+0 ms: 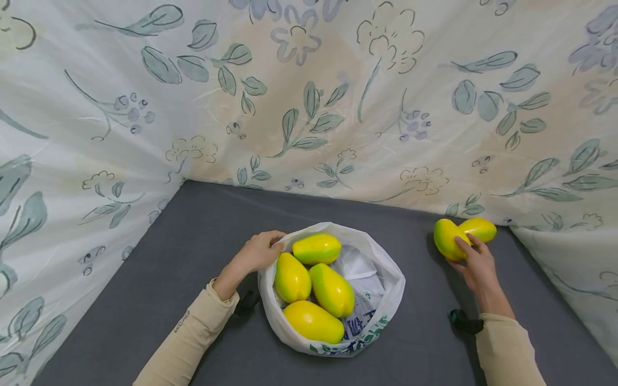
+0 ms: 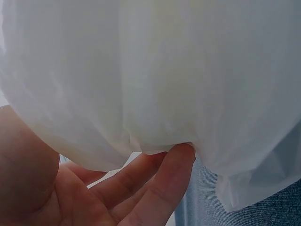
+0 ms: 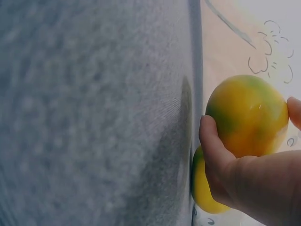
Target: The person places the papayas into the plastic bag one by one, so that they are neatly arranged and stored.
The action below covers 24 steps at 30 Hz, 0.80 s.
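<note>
A white plastic bag (image 1: 393, 300) stands with its mouth spread wide, and several yellow-green mangoes (image 1: 333, 289) lie inside, mostly on its left side. My left hand (image 1: 256, 252) pinches the bag's rim at the upper left; in the left wrist view the fingers (image 2: 171, 174) meet the white plastic from below. Over on the right, my right hand (image 1: 475, 262) grips a mango (image 1: 446, 239) between thumb and fingers. A second mango (image 1: 479, 229) lies right behind it. The right wrist view shows the gripped mango (image 3: 249, 117) close up, partly covering the other mango (image 3: 204, 188).
Dark grey cloth (image 1: 193, 241) covers the table surface. Floral-patterned sheeting (image 1: 309, 107) rises at the back and along both sides, and the two mangoes at the right are close to the back sheet. Dark wrist devices (image 1: 465, 321) sit by both cuffs.
</note>
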Motion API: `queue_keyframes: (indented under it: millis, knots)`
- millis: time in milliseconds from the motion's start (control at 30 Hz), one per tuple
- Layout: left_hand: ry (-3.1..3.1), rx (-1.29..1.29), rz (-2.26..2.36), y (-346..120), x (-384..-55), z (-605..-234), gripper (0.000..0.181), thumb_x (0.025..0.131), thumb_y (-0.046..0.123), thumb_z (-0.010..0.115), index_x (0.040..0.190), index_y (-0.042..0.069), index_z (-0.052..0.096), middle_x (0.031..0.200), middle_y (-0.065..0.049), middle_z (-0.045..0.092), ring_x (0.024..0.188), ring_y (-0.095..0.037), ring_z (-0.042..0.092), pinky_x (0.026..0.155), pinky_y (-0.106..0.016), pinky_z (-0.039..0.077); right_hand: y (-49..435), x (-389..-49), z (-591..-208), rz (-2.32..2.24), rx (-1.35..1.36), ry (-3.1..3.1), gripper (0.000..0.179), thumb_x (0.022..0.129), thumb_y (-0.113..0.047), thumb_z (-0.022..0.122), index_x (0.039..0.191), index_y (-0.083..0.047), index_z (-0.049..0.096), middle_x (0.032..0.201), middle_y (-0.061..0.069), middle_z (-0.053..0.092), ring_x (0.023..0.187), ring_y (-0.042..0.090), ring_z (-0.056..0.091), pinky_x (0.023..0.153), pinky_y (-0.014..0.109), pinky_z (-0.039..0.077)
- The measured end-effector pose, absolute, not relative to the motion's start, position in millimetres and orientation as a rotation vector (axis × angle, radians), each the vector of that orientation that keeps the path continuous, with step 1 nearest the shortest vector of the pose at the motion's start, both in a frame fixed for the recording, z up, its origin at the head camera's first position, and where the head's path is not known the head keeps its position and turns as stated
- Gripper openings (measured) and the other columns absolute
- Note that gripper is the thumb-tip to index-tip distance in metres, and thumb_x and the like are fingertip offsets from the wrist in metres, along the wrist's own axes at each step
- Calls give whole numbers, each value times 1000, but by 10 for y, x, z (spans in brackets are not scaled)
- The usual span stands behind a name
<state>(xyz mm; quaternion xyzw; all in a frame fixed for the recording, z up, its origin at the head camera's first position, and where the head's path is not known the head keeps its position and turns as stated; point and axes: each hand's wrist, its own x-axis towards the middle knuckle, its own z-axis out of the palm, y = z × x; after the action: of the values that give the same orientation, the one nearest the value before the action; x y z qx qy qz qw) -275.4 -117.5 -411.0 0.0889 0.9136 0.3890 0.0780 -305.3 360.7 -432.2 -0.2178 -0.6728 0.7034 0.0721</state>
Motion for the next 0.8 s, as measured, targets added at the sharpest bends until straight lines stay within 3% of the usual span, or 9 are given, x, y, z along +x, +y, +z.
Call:
queue_keyframes:
  millis: [67,267,367,467,667,800]
  knots:
    - [2736,268,1168,-1178,-2756,-4112,39,99,20,50,136,7,52,122,-16,58,98,-27,61,74,-38,53,3613,-3049,-4339,2109,-650,-2019,96,82,-46,68,155,-22,10,156,8,4,137,27,18,59,21,51]
    - [2728,279,1182,-1186,-2752,-4107,39,99,19,50,136,6,52,123,-16,58,99,-28,61,74,-38,53,3635,-3057,-4371,2088,-680,-2016,92,85,-46,65,155,-22,11,156,8,6,137,27,19,65,25,52]
    - [2726,280,1185,-1183,-2751,-4102,39,99,19,50,136,6,52,122,-16,58,98,-27,61,73,-37,53,3651,-3061,-4381,2084,-710,-2007,92,84,-46,66,155,-23,12,156,7,7,138,27,18,81,36,52]
    - [2727,280,1186,-1177,-2750,-4100,38,99,19,50,136,6,52,122,-17,58,98,-27,61,73,-37,53,3659,-3063,-4385,2089,-723,-2002,94,83,-48,67,154,-23,12,156,7,7,138,26,17,95,44,43]
    - [2728,268,1177,-1164,-2756,-4099,39,100,20,50,136,7,52,123,-17,58,97,-27,61,72,-37,53,3650,-3064,-4373,2127,-724,-1991,93,83,-46,67,154,-23,12,155,7,8,137,26,19,76,32,52]
    - [2732,261,1168,-1159,-2760,-4100,39,100,20,51,136,7,52,123,-17,58,98,-27,60,73,-37,53,3636,-3068,-4356,2143,-711,-1984,94,83,-47,68,154,-22,12,155,7,9,136,26,19,91,43,46]
